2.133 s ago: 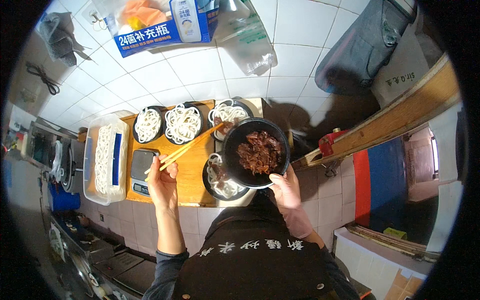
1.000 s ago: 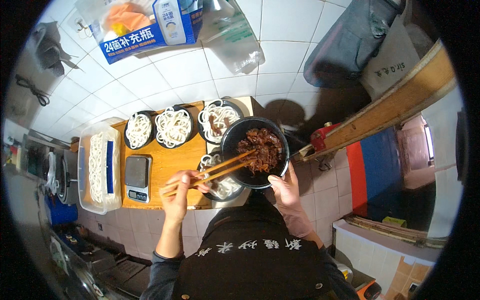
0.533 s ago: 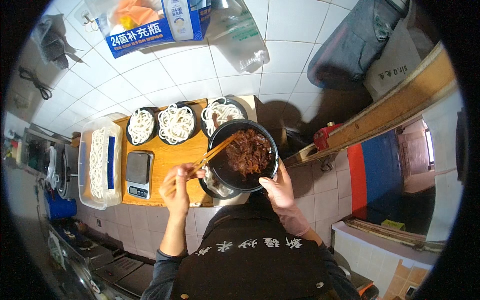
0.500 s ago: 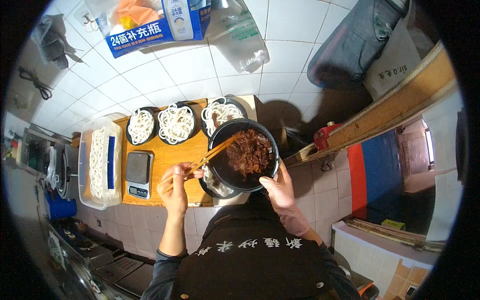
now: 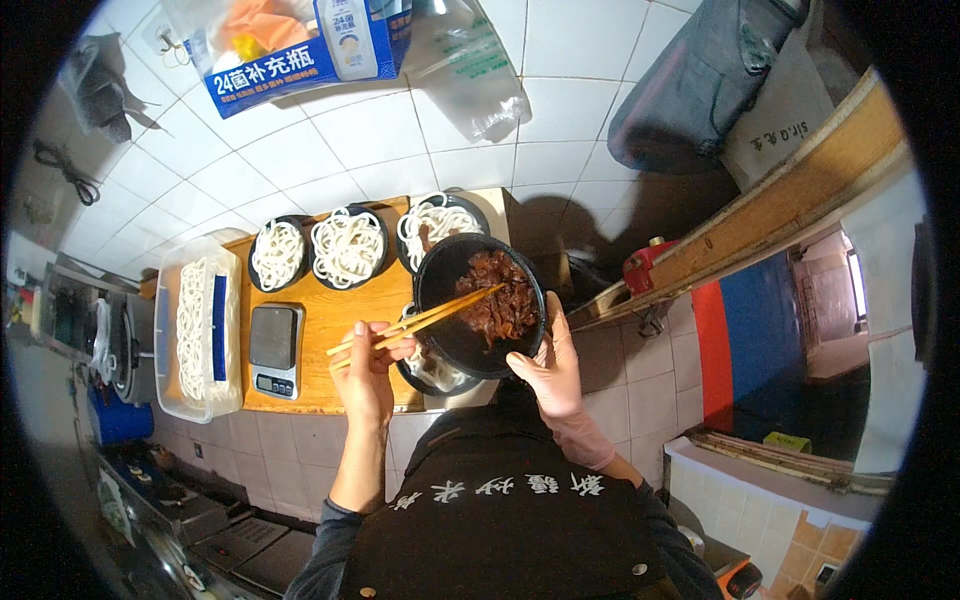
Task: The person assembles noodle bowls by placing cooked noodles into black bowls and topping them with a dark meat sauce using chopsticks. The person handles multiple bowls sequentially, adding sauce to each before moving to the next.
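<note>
My left hand (image 5: pixel 368 375) is closed round a pair of wooden chopsticks (image 5: pixel 430 318), whose tips reach into a heap of dark reddish-brown shredded food (image 5: pixel 492 290), perhaps meat. That heap lies in a round black bowl (image 5: pixel 440 345), tilted a little. Gripping the bowl's right rim is my right hand (image 5: pixel 548 375), in a thin pale glove, thumb on the near edge. Under the bowl, partly hidden, sits a dark bowl of white noodles (image 5: pixel 432 372). Just beyond is another noodle bowl (image 5: pixel 435 225) with a bit of brown food on top.
Two more noodle bowls (image 5: pixel 348 247) stand on the wooden board (image 5: pixel 330 375), near a digital scale (image 5: pixel 275 340). At its left is a clear plastic tub (image 5: pixel 200 405) of noodles. A wooden beam (image 5: pixel 760 205) juts in from the right, a red clamp-like fitting (image 5: pixel 648 265) on it.
The chopsticks have swung so their tips lie deeper and further right in the brown food. The held bowl has moved slightly left, and both hands have shifted a little.
</note>
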Motion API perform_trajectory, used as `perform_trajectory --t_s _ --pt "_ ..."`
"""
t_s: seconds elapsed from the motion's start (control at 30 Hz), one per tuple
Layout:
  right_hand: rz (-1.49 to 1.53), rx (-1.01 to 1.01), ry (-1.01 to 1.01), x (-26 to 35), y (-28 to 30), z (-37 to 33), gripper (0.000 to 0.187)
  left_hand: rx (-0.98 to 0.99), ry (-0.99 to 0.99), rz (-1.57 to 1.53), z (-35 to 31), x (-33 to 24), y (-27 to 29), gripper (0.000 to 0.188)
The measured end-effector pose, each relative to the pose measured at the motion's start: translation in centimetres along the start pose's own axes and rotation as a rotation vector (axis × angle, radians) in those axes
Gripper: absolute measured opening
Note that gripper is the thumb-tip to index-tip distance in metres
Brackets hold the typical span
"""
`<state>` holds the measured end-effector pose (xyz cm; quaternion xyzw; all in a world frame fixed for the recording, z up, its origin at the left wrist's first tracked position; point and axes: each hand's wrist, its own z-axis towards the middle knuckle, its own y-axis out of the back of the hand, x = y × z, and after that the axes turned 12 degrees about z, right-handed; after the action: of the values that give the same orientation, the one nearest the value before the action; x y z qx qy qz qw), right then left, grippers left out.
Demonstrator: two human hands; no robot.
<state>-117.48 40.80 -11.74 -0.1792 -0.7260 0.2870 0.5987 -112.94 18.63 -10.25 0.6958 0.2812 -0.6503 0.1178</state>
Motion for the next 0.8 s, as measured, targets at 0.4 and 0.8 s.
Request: perform_trajectory --t_s 0.4,0.8 --pt "0.182 -0.067 -0.065 -0.3 1.9 0.7 0.090 -0.044 0.181 -0.265 1.4 -1.0 1.8 0.027" --pt "0.170 -0.244 -0.097 -0.5 4.7 0.2 0.085 -0.091 -0.096 -0.082 5.1 -3.8 1.8 0.031"
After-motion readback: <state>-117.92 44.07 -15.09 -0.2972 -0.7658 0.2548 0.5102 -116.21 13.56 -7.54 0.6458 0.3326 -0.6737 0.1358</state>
